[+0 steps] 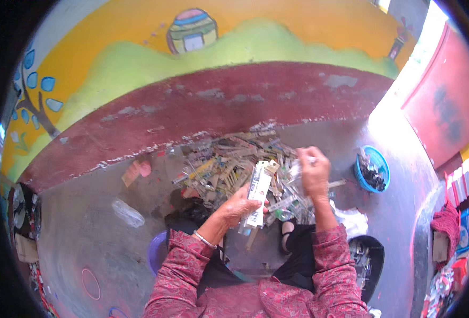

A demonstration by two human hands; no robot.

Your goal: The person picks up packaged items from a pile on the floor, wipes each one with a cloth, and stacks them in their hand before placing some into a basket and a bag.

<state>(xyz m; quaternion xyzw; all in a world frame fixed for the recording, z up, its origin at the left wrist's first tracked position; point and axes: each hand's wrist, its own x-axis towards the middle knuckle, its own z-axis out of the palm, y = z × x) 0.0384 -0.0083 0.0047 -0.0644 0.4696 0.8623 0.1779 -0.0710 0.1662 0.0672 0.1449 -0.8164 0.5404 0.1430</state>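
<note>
A red shirt (234, 301) lies nearest; the left hand (236, 206) pinches white packets (259, 192), best kept squared; the right hand (315, 170) curls, its hold impossible to tell.

The person wears a deep red top (226, 303) covered in a dense, paler swirling pattern, and its matching long sleeves (334, 259) are loose-looking and end on the forearms, leaving them partly bare. A slim, pale, silvery bracelet (205, 240) circles the wrist of the left hand (238, 205). Below are plain black trousers (299, 258) and dark footwear (285, 242), its exact type too small to tell.
</note>
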